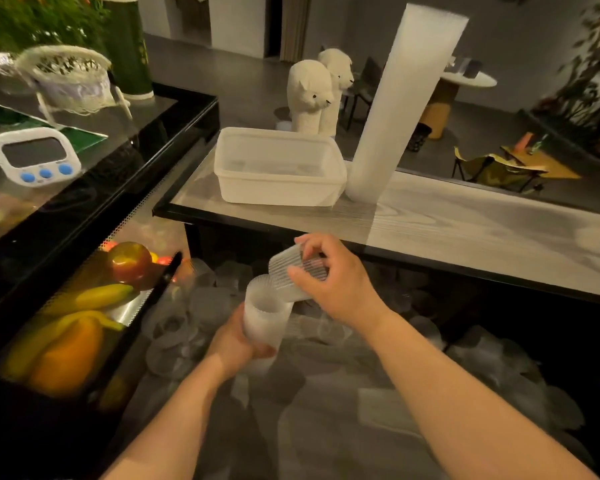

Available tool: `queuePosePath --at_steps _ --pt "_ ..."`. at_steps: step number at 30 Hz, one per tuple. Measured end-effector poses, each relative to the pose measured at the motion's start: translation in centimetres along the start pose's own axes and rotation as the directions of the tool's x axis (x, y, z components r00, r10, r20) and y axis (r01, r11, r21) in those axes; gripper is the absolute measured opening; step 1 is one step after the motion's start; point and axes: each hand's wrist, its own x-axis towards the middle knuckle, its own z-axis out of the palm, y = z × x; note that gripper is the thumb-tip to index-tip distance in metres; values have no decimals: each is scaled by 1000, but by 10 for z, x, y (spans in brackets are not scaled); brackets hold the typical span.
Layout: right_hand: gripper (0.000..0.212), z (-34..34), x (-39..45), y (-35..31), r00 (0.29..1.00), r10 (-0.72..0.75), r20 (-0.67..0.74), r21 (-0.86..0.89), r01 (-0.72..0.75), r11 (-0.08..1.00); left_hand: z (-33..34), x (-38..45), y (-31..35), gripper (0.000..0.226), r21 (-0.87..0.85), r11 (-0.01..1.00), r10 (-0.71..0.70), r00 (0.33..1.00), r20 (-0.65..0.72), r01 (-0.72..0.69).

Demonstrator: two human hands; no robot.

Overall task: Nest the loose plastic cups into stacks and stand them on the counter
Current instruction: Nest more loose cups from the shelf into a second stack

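Note:
My left hand (234,341) grips a short stack of ribbed translucent cups (265,315) near its bottom, mouth upward. My right hand (329,275) holds a single ribbed cup (288,268) tilted on its side just above the stack's mouth, touching its rim. Below both hands lie several loose cups (174,327) in a dark bin. A very tall stack of nested cups (395,109) stands on the grey counter (465,220), leaning to the right.
A white plastic tub (278,168) sits on the counter left of the tall stack. Two white alpaca figures (312,95) stand behind it. At left, a fruit tray holds an apple (129,261), bananas and an orange pepper. A timer (35,155) rests on the black counter.

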Motion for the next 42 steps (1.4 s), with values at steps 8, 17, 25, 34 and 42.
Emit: queuePosePath --at_steps 8,17,25,34,42 --pt "47 29 19 -7 947 -115 301 -331 217 918 3 -1 -4 92 -23 999 49 999 23 -49" --pt "49 35 14 4 890 -112 442 -477 339 811 9 -8 -3 90 -7 996 91 996 -6 -91" --pt "54 37 10 19 937 -78 341 -448 235 863 12 -7 12 88 -35 982 186 982 -28 -187" --pt "44 16 7 53 942 328 72 319 -333 887 -3 -15 19 94 -43 982 185 983 -8 -185" --pt "38 52 -46 178 632 773 56 -633 -576 517 -20 -23 4 90 -18 999 52 998 27 -51"
